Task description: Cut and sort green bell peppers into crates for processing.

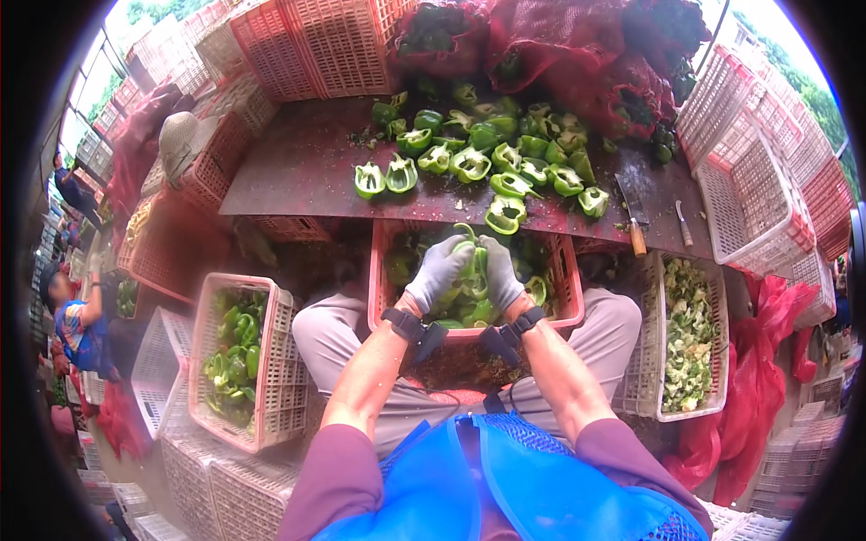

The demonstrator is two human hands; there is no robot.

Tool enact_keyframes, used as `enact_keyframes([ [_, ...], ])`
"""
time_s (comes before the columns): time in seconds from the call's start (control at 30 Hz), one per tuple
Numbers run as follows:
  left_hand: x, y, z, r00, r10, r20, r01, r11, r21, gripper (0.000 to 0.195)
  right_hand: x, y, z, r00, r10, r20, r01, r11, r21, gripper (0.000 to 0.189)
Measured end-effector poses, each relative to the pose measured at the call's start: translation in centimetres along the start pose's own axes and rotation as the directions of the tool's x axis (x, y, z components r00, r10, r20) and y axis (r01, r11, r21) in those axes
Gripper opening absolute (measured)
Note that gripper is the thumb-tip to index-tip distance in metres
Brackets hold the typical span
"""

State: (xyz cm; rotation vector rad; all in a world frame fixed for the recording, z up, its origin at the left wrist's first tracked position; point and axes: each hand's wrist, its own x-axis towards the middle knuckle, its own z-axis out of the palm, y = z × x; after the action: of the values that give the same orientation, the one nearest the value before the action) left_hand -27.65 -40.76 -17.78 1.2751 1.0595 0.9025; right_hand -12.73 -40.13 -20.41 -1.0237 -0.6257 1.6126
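Both hands wear grey gloves and meet over a red plastic crate [376, 270] between my knees. My left hand [433, 274] and my right hand [502, 270] grip a green bell pepper [465, 251] from either side. Its curved stem sticks up between the fingers; whether it is whole or cut is hidden. Green pepper pieces [473, 311] lie in the crate below. On the dark table [298, 155] just beyond are many halved bell peppers [471, 164], several with cut faces up. A cleaver [633, 206] and a small knife [684, 223] rest at the table's right.
To my left, a crate [283, 365] holds green peppers; at right, another crate [641, 365] holds pale green scraps. Red mesh sacks [555, 40] line the table's back. Stacked crates [325, 47], an upturned white crate [751, 196] and a straw hat [181, 142] surround me. A person [84, 331] is at far left.
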Motion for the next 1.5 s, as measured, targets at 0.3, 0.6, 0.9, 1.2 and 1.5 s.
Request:
enact_keyframes([
  [0.3,-2.3,0.2,-0.3,0.958,-0.164,0.236,0.285,0.64,-0.714,0.042,-1.4,-1.9,-4.0,0.956,-0.051,0.288,0.112,0.974,-0.198,0.022],
  [0.6,-1.7,-3.1,1.9,0.992,-0.102,-0.072,0.057,0.884,-0.465,0.047,-3.3,-4.3,-2.8,0.778,-0.474,0.413,0.437,-0.064,-0.897,0.036],
  [0.9,0.6,-9.4,1.1,0.994,-0.038,-0.1,0.005,0.948,-0.32,0.044,-2.5,-2.3,-1.6,0.744,-0.221,0.631,0.579,-0.261,-0.773,0.041],
  [1.2,-0.2,-8.4,2.8,0.99,-0.138,-0.001,0.131,0.946,-0.297,0.03,0.0,3.0,-6.4,0.928,-0.217,0.302,0.371,0.497,-0.784,0.024],
  [1.5,1.5,-10.4,2.2,0.994,-0.107,0.011,0.083,0.834,0.546,0.053,-1.9,-2.2,-7.0,0.946,-0.319,0.061,0.301,0.79,-0.534,0.019],
])
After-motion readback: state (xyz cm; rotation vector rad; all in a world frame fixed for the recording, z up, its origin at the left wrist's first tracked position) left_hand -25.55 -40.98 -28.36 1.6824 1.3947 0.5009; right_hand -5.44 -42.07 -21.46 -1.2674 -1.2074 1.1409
